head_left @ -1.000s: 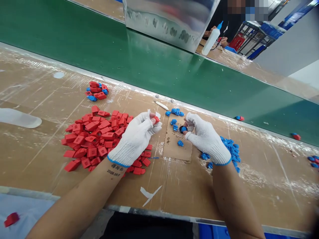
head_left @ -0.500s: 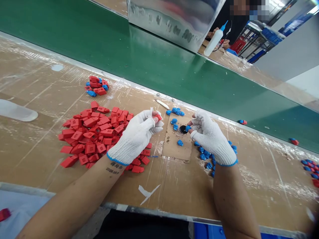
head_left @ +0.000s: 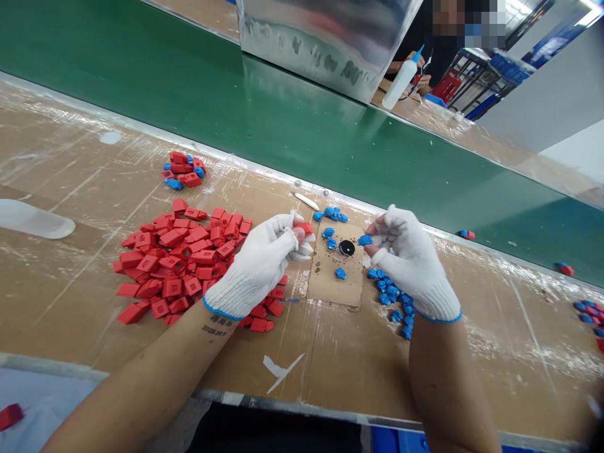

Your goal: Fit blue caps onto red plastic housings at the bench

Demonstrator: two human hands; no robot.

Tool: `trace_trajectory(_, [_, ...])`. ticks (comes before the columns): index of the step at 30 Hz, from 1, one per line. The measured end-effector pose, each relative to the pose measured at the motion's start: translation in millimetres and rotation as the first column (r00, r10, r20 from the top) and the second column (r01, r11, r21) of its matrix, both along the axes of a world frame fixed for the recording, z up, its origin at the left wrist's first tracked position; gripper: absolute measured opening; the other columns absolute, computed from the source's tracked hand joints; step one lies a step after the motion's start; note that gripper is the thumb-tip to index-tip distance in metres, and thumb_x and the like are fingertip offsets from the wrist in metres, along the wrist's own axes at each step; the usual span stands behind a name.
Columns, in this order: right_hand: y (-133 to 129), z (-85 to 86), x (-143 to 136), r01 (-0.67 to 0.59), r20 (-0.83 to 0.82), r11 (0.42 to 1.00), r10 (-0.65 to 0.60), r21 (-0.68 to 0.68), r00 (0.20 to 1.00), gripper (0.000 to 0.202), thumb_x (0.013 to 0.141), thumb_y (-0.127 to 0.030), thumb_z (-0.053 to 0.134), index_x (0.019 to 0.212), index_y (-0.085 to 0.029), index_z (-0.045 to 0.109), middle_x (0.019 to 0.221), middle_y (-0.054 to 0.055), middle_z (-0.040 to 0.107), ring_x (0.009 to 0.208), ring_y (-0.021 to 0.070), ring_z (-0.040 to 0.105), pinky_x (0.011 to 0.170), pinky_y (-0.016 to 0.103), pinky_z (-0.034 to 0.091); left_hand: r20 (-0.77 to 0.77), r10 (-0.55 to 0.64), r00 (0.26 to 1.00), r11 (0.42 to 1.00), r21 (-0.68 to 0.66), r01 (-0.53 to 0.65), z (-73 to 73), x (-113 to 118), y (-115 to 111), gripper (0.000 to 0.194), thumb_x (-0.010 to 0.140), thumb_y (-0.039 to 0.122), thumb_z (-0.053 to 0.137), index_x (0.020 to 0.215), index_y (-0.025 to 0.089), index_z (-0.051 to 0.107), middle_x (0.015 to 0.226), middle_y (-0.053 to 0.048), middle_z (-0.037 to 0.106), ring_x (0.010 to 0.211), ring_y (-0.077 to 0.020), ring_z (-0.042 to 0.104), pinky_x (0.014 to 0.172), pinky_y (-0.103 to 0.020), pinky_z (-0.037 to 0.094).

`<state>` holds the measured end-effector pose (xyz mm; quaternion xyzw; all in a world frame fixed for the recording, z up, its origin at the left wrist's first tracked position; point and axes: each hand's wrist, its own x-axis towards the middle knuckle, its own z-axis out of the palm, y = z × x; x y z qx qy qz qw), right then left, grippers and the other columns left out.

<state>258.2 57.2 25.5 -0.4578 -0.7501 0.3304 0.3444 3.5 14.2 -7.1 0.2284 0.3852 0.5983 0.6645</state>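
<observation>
My left hand (head_left: pixel 268 258), in a white glove with bare fingertips, pinches a small red plastic piece (head_left: pixel 304 228). Between the fingertips of my gloved right hand (head_left: pixel 401 255) is a small blue piece (head_left: pixel 365 240). Below and between both hands lies a cardboard sheet (head_left: pixel 330 289), bearing a small round pot of dark liquid (head_left: pixel 346 248) and several blue pieces. A heap of red plastic pieces (head_left: pixel 174 264) spreads beside and under my left wrist. Loose blue pieces (head_left: pixel 391 292) lie below my right hand.
A green conveyor belt (head_left: pixel 198 107) crosses behind the table, carrying red-and-blue pieces (head_left: pixel 467 234). A white-handled tool (head_left: pixel 306 201) lies near the belt's edge. Mixed red and blue pieces (head_left: pixel 182 168) sit back left. Beyond a metal box (head_left: pixel 325 44), a person works by a white bottle (head_left: pixel 401 82).
My right hand has moved the blue piece away from the round pot, slightly to the right, leaving the pot uncovered. My left hand still holds the red piece, shifted slightly right.
</observation>
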Motion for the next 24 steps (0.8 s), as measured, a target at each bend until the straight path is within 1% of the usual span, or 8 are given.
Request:
trace_trajectory(4, [-20.5,16.5,-17.9,-0.015,-0.279,0.981,0.070,0.194,0.958,0.029,0.085,-0.013,0.077,0.103,-0.030,0.063,0.098,-0.001,0.062,0.084,0.0170,0.062,0.074,0.035,0.056,0.029,-0.121,0.992,0.987,0.108,0.117,1.9,1.7,-6.5,0.032,0.079,0.035,0.095,0.091,0.016,0.072,0.083,-0.003,0.077,0.069,-0.0114,0.071,0.062,-0.021,0.058])
trace_trajectory(7, [-35.6,20.5,-38.1,-0.061,-0.409,0.979,0.139,0.197,0.902,0.025,0.088,-0.010,0.075,0.096,-0.029,0.061,0.097,-0.001,0.063,0.093,0.0195,0.066,0.081,0.038,0.059,0.039,-0.152,0.988,0.976,0.162,0.144,3.0,2.7,-11.8,0.039,0.075,0.039,0.099,0.094,0.017,0.073,0.087,-0.003,0.080,0.071,-0.0123,0.074,0.067,-0.023,0.063])
trace_trajectory(10, [-42.2,19.3,-51.4,-0.097,-0.371,0.972,0.173,0.216,0.912,0.022,0.092,-0.008,0.073,0.093,-0.027,0.061,0.102,-0.001,0.066,0.104,0.0214,0.070,0.095,0.044,0.058,0.029,-0.162,0.986,0.967,0.203,0.153,3.0,3.5,-14.9,0.042,0.074,0.043,0.101,0.093,0.018,0.073,0.082,0.001,0.078,0.068,-0.0114,0.074,0.065,-0.022,0.062])
trace_trajectory(12, [-42.6,18.2,-54.4,-0.123,-0.313,0.961,0.199,0.247,0.929,0.022,0.093,-0.008,0.073,0.089,-0.026,0.060,0.103,-0.001,0.067,0.107,0.0213,0.071,0.098,0.043,0.057,0.008,-0.179,0.984,0.959,0.224,0.173,2.4,4.5,-15.7,0.044,0.074,0.048,0.100,0.092,0.019,0.072,0.079,0.002,0.076,0.064,-0.0106,0.072,0.061,-0.021,0.060])
trace_trajectory(15, [-41.7,17.9,-55.3,-0.140,-0.286,0.956,0.214,0.259,0.934,0.026,0.094,-0.008,0.070,0.083,-0.024,0.054,0.099,-0.001,0.065,0.099,0.0187,0.069,0.087,0.037,0.057,-0.061,-0.202,0.977,0.942,0.260,0.211,1.2,6.8,-16.5,0.048,0.077,0.057,0.096,0.091,0.018,0.071,0.075,0.001,0.075,0.060,-0.0110,0.070,0.058,-0.021,0.056])
trace_trajectory(18, [-42.3,16.5,-57.6,-0.119,-0.292,0.953,0.202,0.279,0.935,0.027,0.094,-0.007,0.070,0.083,-0.024,0.052,0.095,-0.002,0.063,0.090,0.0164,0.065,0.080,0.034,0.056,-0.172,-0.223,0.960,0.909,0.318,0.268,-0.1,9.0,-18.6,0.057,0.089,0.072,0.078,0.082,0.015,0.070,0.066,-0.003,0.071,0.059,-0.0133,0.066,0.057,-0.024,0.053])
trace_trajectory(21, [-44.3,12.3,-60.9,-0.155,-0.299,0.943,0.244,0.294,0.923,0.027,0.095,-0.002,0.064,0.083,-0.024,0.053,0.098,-0.001,0.061,0.095,0.0169,0.065,0.085,0.036,0.056,-0.228,-0.253,0.940,0.915,0.261,0.309,-0.1,11.7,-22.1,0.066,0.096,0.078,0.062,0.071,0.017,0.064,0.058,-0.004,0.064,0.052,-0.0138,0.058,0.052,-0.026,0.047])
trace_trajectory(24, [-46.1,7.8,-63.2,-0.198,-0.296,0.924,0.299,0.326,0.907,0.030,0.093,0.004,0.057,0.087,-0.025,0.052,0.099,-0.001,0.060,0.098,0.0175,0.064,0.088,0.037,0.056,-0.191,-0.308,0.932,0.933,0.133,0.335,2.1,15.3,-24.9,0.065,0.092,0.082,0.061,0.070,0.020,0.059,0.048,0.002,0.049,0.043,-0.0126,0.044,0.043,-0.027,0.038])
